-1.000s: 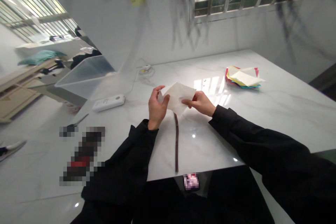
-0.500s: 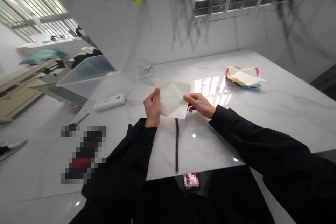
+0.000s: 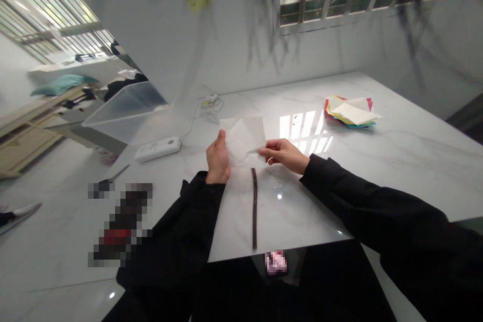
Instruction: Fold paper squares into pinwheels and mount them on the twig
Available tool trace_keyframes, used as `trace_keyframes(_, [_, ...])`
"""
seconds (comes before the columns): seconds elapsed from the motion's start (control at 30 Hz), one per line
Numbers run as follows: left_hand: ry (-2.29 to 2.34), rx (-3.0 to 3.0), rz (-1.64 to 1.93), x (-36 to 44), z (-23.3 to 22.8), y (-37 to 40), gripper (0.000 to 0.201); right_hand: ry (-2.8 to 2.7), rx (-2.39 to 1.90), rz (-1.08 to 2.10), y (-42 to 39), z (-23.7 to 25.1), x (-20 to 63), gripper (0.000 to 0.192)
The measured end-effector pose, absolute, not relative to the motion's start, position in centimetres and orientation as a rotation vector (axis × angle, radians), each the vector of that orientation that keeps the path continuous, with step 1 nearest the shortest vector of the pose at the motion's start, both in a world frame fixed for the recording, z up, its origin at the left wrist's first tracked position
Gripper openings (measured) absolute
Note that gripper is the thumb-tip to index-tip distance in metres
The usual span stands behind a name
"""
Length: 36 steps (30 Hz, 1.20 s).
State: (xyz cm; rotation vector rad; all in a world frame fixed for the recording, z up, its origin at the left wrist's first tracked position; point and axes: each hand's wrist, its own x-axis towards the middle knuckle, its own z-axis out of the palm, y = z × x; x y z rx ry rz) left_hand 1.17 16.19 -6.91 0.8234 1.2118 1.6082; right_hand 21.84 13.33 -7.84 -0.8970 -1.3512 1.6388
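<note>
A creased sheet of white paper is held up above the table between my two hands. My left hand grips its left edge, thumb in front and fingers behind. At its lower right edge, my right hand pinches the paper between thumb and fingers. Just below the paper a thin dark brown strip lies lengthwise on the white marbled table, pointing toward me.
A stack of coloured and white papers lies at the back right. To the left are a white power strip or box, a clear plastic bin, a small white device with a cable and blurred dark items. A wall stands behind.
The right hand has moved slightly left and down along the paper's right edge. The paper has shifted a little left and its lower right part now looks bent.
</note>
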Motion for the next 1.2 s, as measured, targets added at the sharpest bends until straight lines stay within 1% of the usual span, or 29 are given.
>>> trace_keyframes(0.13, [1.104, 0.840, 1.479, 1.5, -6.2, 15.6, 0.041, -1.391, -0.929, 1.598, 13.6, -8.0, 22.1, 0.045])
trace_keyframes(0.2, [1.050, 0.883, 1.378, 1.6, -5.9, 15.4, 0.037, -1.395, -0.957, 1.557, 13.9, -8.3, 22.2, 0.045])
trace_keyframes(0.27, [1.055, 0.946, 1.362, 1.3, -5.6, 15.6, 0.035, -1.390, -0.978, 1.504, 14.2, -8.5, 22.4, 0.043])
trace_keyframes(0.33, [1.143, 1.072, 1.495, 0.3, -5.2, 16.0, 0.033, -1.383, -0.998, 1.452, 14.6, -8.7, 22.7, 0.034])
trace_keyframes(0.37, [1.214, 1.172, 1.636, -0.4, -4.8, 16.2, 0.030, -1.381, -1.012, 1.425, 14.8, -8.7, 22.8, 0.030])
trace_keyframes(0.43, [1.379, 1.431, 1.893, -2.3, -3.8, 16.3, 0.029, -1.385, -1.049, 1.372, 15.2, -8.8, 23.2, 0.030])
trace_keyframes(0.47, [1.421, 1.556, 1.968, -3.4, -3.3, 16.2, 0.030, -1.392, -1.066, 1.351, 15.4, -8.9, 23.4, 0.030])
trace_keyframes(0.5, [1.435, 1.680, 1.952, -4.5, -2.8, 16.0, 0.032, -1.399, -1.076, 1.333, 15.6, -9.0, 23.5, 0.029])
trace_keyframes(0.53, [1.445, 1.809, 1.861, -5.6, -2.4, 15.7, 0.034, -1.403, -1.082, 1.320, 15.8, -9.2, 23.6, 0.028])
trace_keyframes(0.6, [1.461, 2.052, 1.553, -7.9, -2.5, 15.0, 0.042, -1.421, -1.073, 1.307, 16.1, -9.5, 23.7, 0.027])
trace_keyframes(0.63, [1.471, 2.152, 1.371, -8.9, -2.9, 14.7, 0.044, -1.438, -1.065, 1.297, 16.2, -9.7, 23.7, 0.027])
trace_keyframes(0.73, [1.513, 2.316, 0.667, -11.8, -5.2, 14.1, 0.052, -1.526, -1.042, 1.253, 16.5, -10.3, 23.5, 0.031])
trace_keyframes(0.8, [1.582, 2.357, 0.415, -13.2, -6.5, 14.1, 0.057, -1.592, -1.045, 1.221, 16.5, -10.6, 23.5, 0.034])
trace_keyframes(0.93, [1.732, 2.381, 0.377, -13.5, -6.7, 14.7, 0.055, -1.684, -1.073, 1.189, 16.7, -11.0, 23.6, 0.032])
trace_keyframes(1.03, [2.053, 2.340, 0.298, -12.2, -6.3, 15.6, 0.054, -1.726, -1.092, 1.188, 16.8, -10.9, 23.8, 0.032])
trace_keyframes(1.07, [2.111, 2.328, 0.327, -11.8, -6.4, 15.9, 0.056, -1.735, -1.096, 1.192, 16.8, -10.8, 23.8, 0.032])
trace_keyframes(1.13, [2.059, 2.405, 0.410, -11.3, -6.9, 16.5, 0.063, -1.743, -1.103, 1.203, 16.6, -10.6, 23.8, 0.032])
trace_keyframes(1.2, [1.916, 2.476, 0.329, -11.4, -7.6, 16.9, 0.066, -1.755, -1.109, 1.202, 16.4, -10.2, 23.7, 0.032])
